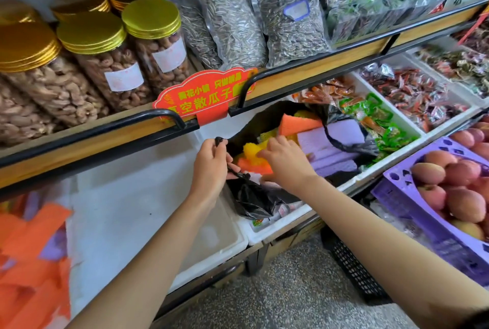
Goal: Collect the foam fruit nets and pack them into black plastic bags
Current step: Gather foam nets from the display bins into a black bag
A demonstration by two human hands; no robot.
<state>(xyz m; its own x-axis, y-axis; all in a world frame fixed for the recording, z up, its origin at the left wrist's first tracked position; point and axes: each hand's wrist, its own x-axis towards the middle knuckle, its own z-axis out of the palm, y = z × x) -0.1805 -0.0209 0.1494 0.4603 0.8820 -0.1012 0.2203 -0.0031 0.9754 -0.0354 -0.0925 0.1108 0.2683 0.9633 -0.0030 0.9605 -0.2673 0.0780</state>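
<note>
A black plastic bag (254, 199) lies open in a white tray on the lower shelf. Orange, yellow and purple foam fruit nets (336, 138) fill it. My left hand (211, 167) grips the bag's near rim and handle and holds the mouth open. My right hand (285, 162) reaches into the mouth with fingers spread over a yellow foam net (251, 153) and an orange one beneath it. More orange and purple foam nets (31, 249) lie piled at the lower left.
A white foam tray (148, 196) sits left of the bag. Jars with gold lids (92, 35) and seed bags stand on the upper shelf behind a black rail (105, 127). Snack trays lie to the right. A purple crate of peaches (449, 191) stands at right.
</note>
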